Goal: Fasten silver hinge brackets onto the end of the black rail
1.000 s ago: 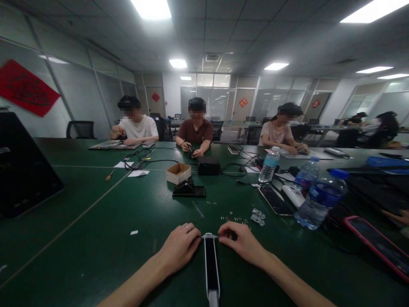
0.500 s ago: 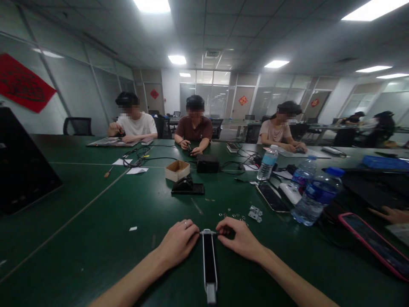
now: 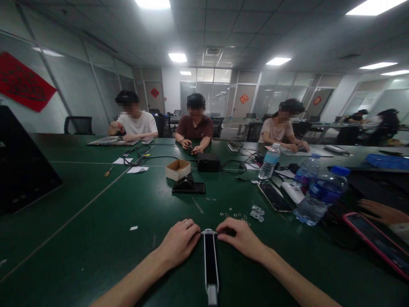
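Note:
A long, narrow tool with a pale metal frame and a black middle (image 3: 210, 260) lies lengthwise in front of me, its grey block end towards me. Across its far end runs a thin metal crosspiece (image 3: 209, 232). My left hand (image 3: 180, 239) pinches the left tip of this crosspiece, a ring on one finger. From the other side, my right hand (image 3: 239, 236) pinches the right tip with curled fingers. The fingertips cover the crosspiece's ends. Just beyond my right hand lie several tiny metal rings (image 3: 235, 215) and some small silver metal plates (image 3: 257, 213).
Ahead are a black stand (image 3: 188, 186), an open cardboard box (image 3: 178, 169) and a black box (image 3: 208, 162). To the right are a phone (image 3: 275, 197), water bottles (image 3: 321, 196), a pink-cased phone (image 3: 377, 245) and a co-worker's hand (image 3: 381, 212). A dark screen (image 3: 25, 166) stands left.
My hands and the tool hold nearly the same pose. The whole view has shifted slightly. At the far right, the co-worker's hand has moved a little.

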Demonstrator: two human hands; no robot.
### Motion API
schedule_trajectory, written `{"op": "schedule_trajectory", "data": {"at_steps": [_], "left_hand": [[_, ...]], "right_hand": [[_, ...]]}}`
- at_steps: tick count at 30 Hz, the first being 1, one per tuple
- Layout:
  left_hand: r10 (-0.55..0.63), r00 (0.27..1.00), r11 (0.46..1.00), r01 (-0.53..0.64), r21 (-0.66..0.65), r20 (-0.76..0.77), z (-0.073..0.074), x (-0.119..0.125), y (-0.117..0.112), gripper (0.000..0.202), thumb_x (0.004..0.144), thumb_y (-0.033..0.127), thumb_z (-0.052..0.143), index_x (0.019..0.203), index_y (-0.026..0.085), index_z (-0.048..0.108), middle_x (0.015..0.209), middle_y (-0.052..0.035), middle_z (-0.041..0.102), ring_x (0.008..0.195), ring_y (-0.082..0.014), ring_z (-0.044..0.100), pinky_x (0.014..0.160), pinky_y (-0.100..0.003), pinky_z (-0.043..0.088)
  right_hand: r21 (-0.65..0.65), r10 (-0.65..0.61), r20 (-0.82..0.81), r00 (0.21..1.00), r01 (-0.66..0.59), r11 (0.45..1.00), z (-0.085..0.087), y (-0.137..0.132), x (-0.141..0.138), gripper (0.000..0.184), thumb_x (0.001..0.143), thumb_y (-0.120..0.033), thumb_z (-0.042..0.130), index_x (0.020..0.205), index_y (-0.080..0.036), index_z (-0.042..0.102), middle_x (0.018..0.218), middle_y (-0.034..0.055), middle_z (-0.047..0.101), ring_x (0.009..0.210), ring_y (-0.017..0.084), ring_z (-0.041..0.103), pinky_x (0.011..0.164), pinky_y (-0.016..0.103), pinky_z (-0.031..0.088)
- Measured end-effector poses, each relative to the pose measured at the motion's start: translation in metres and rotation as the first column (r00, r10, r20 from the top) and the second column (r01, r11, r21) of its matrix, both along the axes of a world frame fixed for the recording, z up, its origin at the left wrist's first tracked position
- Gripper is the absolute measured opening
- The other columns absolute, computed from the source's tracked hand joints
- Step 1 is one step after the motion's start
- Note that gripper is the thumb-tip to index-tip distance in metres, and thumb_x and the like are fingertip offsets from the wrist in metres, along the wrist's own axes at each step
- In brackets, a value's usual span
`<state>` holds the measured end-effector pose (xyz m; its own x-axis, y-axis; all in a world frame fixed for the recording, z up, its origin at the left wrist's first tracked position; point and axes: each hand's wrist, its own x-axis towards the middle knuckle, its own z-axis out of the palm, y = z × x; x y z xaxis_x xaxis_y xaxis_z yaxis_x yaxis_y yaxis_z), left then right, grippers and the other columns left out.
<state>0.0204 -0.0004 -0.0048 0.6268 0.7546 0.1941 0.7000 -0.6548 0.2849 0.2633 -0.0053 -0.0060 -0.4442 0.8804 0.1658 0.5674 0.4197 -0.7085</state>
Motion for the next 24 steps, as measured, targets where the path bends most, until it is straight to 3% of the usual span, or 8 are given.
{"op": "schedule_trajectory", "data": {"at_steps": [7,16,24], "left_hand": [[-0.005,1.0,1.0,0.005,0.031,0.003,-0.007,-0.001,0.003,0.015,0.094,0.018,0.045,0.097,0.02,0.06,0.094,-0.0037,0.061,0.085,-0.0185,0.058,0.075,-0.029,0.046],[-0.015,1.0,1.0,0.015,0.021,0.007,-0.005,-0.002,0.002,0.015,0.095,0.018,0.045,0.098,0.02,0.059,0.095,-0.0034,0.06,0.085,-0.0183,0.058,0.075,-0.029,0.046],[-0.009,1.0,1.0,0.008,0.021,0.021,-0.008,-0.002,0.003,0.016,0.094,0.017,0.044,0.097,0.02,0.059,0.094,-0.0037,0.06,0.084,-0.0185,0.057,0.075,-0.029,0.045]], "right_hand": [[0.024,0.022,-0.012,1.0,-0.021,0.999,-0.002,0.001,0.001,0.017,0.082,-0.021,0.063,0.098,-0.02,0.068,0.09,0.0022,0.066,0.08,0.015,0.061,0.073,0.028,0.05],[0.034,0.028,0.003,1.0,-0.028,0.999,-0.002,0.0,0.001,0.017,0.087,-0.029,0.06,0.1,-0.022,0.069,0.096,0.0023,0.066,0.085,0.015,0.06,0.073,0.027,0.05],[0.101,-0.057,0.017,0.998,0.055,0.993,-0.001,-0.003,-0.008,0.019,0.08,-0.019,0.062,0.099,-0.019,0.065,0.091,0.0038,0.064,0.082,0.018,0.06,0.073,0.03,0.05]]}}
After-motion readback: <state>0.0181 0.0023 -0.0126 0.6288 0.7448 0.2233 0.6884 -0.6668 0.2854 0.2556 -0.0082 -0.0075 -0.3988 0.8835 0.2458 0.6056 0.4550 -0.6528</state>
